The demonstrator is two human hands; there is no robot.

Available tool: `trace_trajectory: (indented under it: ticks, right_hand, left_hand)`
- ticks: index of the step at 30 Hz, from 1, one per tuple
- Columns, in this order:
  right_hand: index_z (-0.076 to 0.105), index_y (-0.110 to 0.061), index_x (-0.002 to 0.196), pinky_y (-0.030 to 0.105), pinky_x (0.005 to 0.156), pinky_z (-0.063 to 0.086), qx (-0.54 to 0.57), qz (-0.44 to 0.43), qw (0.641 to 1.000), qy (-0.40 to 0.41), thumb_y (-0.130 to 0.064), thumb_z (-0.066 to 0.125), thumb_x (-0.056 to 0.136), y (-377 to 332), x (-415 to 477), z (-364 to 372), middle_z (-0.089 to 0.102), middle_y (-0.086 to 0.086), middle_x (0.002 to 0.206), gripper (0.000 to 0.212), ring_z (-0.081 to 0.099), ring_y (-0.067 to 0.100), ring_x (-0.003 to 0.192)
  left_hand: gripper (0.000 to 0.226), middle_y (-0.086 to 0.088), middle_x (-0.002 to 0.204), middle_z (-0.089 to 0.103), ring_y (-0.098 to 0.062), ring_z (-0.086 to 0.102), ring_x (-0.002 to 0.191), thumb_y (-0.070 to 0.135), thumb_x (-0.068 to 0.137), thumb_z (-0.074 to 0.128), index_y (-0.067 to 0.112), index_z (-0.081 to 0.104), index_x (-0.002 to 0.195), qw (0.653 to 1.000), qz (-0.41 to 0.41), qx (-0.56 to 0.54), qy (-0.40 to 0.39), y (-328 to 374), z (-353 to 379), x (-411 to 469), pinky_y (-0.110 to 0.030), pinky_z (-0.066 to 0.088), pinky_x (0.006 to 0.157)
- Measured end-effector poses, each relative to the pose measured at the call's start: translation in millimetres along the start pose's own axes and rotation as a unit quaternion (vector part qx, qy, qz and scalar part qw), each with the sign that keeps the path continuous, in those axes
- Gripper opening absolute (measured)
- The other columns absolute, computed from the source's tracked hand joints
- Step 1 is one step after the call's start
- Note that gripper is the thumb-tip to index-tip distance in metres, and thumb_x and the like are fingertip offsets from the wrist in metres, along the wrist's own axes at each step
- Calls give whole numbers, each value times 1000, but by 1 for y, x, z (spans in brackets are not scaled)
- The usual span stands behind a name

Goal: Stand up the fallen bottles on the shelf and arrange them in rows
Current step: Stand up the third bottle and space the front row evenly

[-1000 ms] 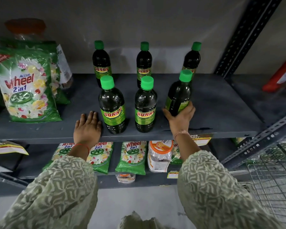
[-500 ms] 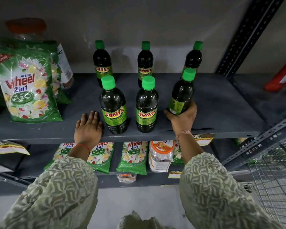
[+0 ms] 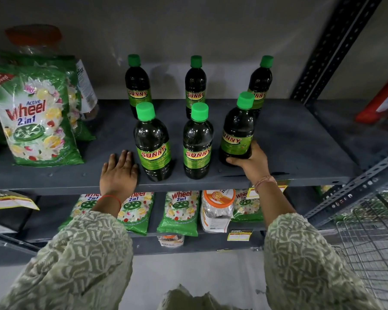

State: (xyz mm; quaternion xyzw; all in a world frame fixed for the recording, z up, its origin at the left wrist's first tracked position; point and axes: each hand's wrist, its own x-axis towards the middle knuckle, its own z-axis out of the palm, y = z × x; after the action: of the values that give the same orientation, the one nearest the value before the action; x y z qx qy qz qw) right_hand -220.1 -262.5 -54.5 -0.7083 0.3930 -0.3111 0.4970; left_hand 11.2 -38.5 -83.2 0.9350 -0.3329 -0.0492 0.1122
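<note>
We have our right hand (image 3: 252, 163) wrapped around the base of the front-right bottle (image 3: 238, 133), fingers curled behind its lower label; it leans a little to the right, so we judge it is being set into line, not yet let go. Our left hand (image 3: 119, 172) lies flat and open on the shelf (image 3: 300, 139), palm down just beside the front-left bottle (image 3: 152, 142) — it grips nothing and looks placed there to steady us as we reach.

The six bottles stand on the grey shelf in two rows of three, each front one set ahead of a back one. The front-middle bottle (image 3: 197, 142) stands upright between the other two, near each but apart.

All are alike — dark liquid, almost black-green, under bright green screw caps, with green and yellow "SUNNY" labels facing us. The one in our grip shows its label turned partly aside. None lies fallen now, so the task looks nearly done.
</note>
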Motion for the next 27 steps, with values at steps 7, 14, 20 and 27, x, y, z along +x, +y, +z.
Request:
trace_trajectory:
  ticks: [7, 14, 20, 27]
  right_hand:
    - [19, -13, 141, 34, 108, 31, -10, 34, 995, -96, -6, 82, 60, 1, 9, -3, 38, 6, 137, 103, 37, 18, 126]
    - [38, -7, 111, 30, 90, 41, -25, 8, 999, 23, -6, 79, 65, 4, -3, 6, 55, 9, 115, 62, 53, 24, 110]
    - [36, -2, 119, 27, 90, 37, -63, -4, 998, 1, -6, 73, 73, 3, -10, 3, 54, 16, 125, 60, 50, 24, 113]
    - [31, -2, 127, 27, 92, 35, -61, -3, 997, -36, -4, 69, 76, 6, -31, -5, 52, 14, 127, 64, 47, 18, 112]
  left_hand:
    - [53, -1, 158, 13, -28, 7, 146, 34, 97, 23, 16, 13, 146, 1000, 6, 1, 1, -1, 1, 0, -41, 10, 119]
    - [54, -1, 158, 12, -28, 7, 146, 35, 97, 22, 16, 13, 146, 1000, 6, 3, 0, -2, 2, 1, -42, 10, 118]
    - [54, -1, 158, 12, -28, 8, 146, 34, 97, 23, 16, 14, 146, 1000, 9, 3, -1, -3, 3, 1, -42, 10, 118]
    - [53, -3, 158, 14, -29, 9, 145, 34, 97, 23, 15, 15, 146, 1000, 19, -3, 0, -3, 2, 1, -43, 11, 118]
